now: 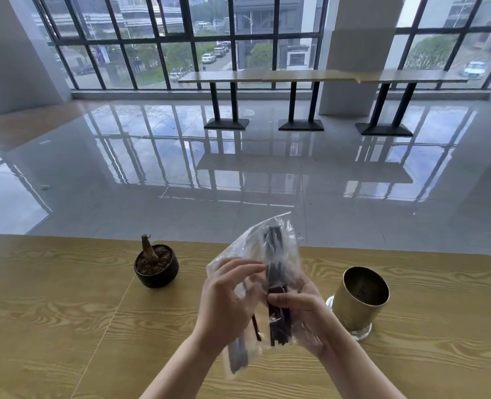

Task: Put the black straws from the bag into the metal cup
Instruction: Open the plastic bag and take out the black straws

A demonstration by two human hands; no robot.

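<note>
Above the wooden table [51,312] I hold a clear plastic bag [256,240] upright in both hands. A bundle of black straws [279,326] shows through the plastic and sticks out below. My right hand [299,308] pinches the bundle through the bag. My left hand [224,295] grips the bag's left side, fingers curled over the plastic. The metal cup [356,300] stands on the table just right of my right hand, on a clear glass base, and I see nothing inside it.
A small dark pot [156,267] with soil and a cut plant stub stands on the table to the left of my hands. Beyond the table's far edge lies a glossy tiled floor, with high tables [267,76] by the windows.
</note>
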